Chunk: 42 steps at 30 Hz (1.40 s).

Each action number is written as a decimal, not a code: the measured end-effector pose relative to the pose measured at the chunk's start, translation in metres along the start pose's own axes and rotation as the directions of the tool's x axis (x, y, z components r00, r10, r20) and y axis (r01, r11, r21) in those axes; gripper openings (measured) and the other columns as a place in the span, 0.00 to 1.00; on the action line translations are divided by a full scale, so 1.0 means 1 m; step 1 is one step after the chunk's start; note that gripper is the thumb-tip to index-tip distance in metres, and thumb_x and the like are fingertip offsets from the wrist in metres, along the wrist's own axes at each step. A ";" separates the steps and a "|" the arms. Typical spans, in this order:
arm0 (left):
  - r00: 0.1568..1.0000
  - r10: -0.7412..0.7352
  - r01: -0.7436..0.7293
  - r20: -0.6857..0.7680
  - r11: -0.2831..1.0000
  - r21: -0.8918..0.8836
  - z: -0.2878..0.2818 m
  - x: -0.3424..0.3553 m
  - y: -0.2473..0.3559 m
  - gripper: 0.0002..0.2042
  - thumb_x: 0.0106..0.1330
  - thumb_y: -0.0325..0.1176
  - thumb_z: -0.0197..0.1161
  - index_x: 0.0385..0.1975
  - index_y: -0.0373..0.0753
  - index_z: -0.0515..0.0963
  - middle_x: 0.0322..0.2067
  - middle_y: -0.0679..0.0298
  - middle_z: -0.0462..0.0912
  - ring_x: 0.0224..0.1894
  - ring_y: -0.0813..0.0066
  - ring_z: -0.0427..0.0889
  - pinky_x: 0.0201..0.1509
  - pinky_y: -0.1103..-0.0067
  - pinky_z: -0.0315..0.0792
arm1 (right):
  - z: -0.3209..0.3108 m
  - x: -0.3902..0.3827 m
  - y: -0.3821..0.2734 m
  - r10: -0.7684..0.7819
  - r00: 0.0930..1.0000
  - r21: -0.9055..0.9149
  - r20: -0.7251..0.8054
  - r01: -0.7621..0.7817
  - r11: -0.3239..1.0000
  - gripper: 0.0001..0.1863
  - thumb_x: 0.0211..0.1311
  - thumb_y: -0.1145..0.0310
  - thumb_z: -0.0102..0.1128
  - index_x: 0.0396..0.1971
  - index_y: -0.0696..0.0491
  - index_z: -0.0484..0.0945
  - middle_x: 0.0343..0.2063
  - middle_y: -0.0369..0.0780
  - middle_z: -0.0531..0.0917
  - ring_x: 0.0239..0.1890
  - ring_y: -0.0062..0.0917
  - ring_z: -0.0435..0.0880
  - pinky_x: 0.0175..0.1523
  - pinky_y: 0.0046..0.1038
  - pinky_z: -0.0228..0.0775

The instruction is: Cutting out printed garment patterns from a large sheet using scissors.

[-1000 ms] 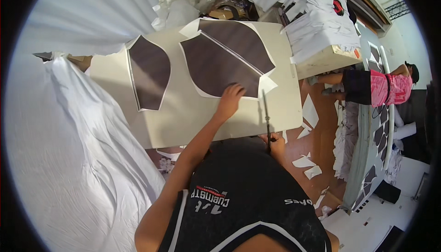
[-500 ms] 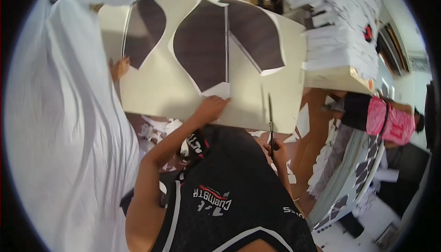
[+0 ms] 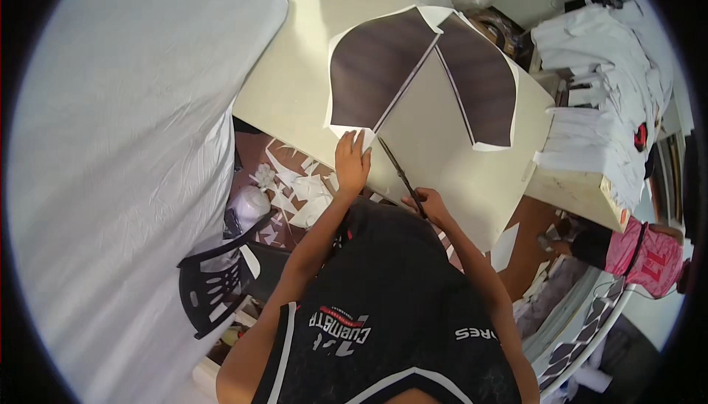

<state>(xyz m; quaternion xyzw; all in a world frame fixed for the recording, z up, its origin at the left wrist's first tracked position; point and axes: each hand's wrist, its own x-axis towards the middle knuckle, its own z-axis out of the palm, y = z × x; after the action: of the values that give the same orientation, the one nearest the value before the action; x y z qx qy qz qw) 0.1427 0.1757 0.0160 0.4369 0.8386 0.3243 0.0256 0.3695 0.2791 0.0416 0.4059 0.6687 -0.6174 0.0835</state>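
Note:
A dark curved panel with a white border (image 3: 383, 72) lies flat on the cream tabletop (image 3: 442, 161). Its top corner meets a second dark panel (image 3: 483, 79), and the two spread apart downward. My left hand (image 3: 354, 162) rests with stretched fingers on the white strip at the first panel's lower edge. In my right hand (image 3: 430, 205), at the table's near edge, is a pair of long dark scissors (image 3: 398, 170). Their tips point up and left, close to that panel's lower right corner. Whether the tips touch it I cannot tell.
White cloth (image 3: 140, 146) drapes down the left side. White scraps (image 3: 302, 190) litter the floor beside a black plastic chair (image 3: 210, 286). White garments (image 3: 590, 65) are heaped at the right, and a person in a pink top (image 3: 643, 256) is beyond them.
My view has turned, and a third dark panel and another person's hand on the left have left it. The scissors have come up-left, near the first panel's corner. My left hand stays at its lower edge.

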 end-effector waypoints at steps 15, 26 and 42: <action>0.988 -0.058 0.052 -0.145 0.998 -0.044 0.008 -0.008 -0.010 0.17 0.63 0.28 0.62 0.53 0.42 0.79 0.58 0.53 0.72 0.66 0.48 0.66 0.68 0.61 0.63 | -0.024 0.047 -0.031 0.047 0.973 -0.046 0.225 -0.037 0.998 0.25 0.56 0.48 0.73 0.17 0.51 0.71 0.11 0.31 0.71 0.14 0.15 0.69 0.20 0.22 0.60; 0.984 -0.104 0.104 -0.145 0.995 -0.011 0.007 -0.010 -0.004 0.16 0.60 0.28 0.61 0.50 0.42 0.79 0.57 0.55 0.73 0.66 0.50 0.67 0.69 0.62 0.64 | -0.042 0.054 -0.033 0.083 0.964 -0.089 0.254 -0.062 0.994 0.23 0.57 0.50 0.72 0.17 0.50 0.71 0.12 0.31 0.72 0.14 0.14 0.70 0.21 0.21 0.61; 0.986 -0.067 0.070 -0.151 0.997 0.016 0.011 -0.011 -0.007 0.17 0.60 0.28 0.60 0.50 0.43 0.79 0.57 0.52 0.72 0.66 0.49 0.66 0.69 0.61 0.63 | -0.046 0.063 -0.032 0.058 0.966 -0.154 0.252 -0.019 0.988 0.25 0.52 0.50 0.76 0.16 0.54 0.73 0.11 0.31 0.71 0.13 0.15 0.69 0.20 0.21 0.60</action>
<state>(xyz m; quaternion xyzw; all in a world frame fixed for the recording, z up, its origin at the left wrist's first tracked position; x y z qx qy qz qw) 0.1479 0.1703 0.0002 0.3825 0.8560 0.3463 -0.0315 0.3253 0.3511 0.0378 0.3283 0.6890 -0.6106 0.2116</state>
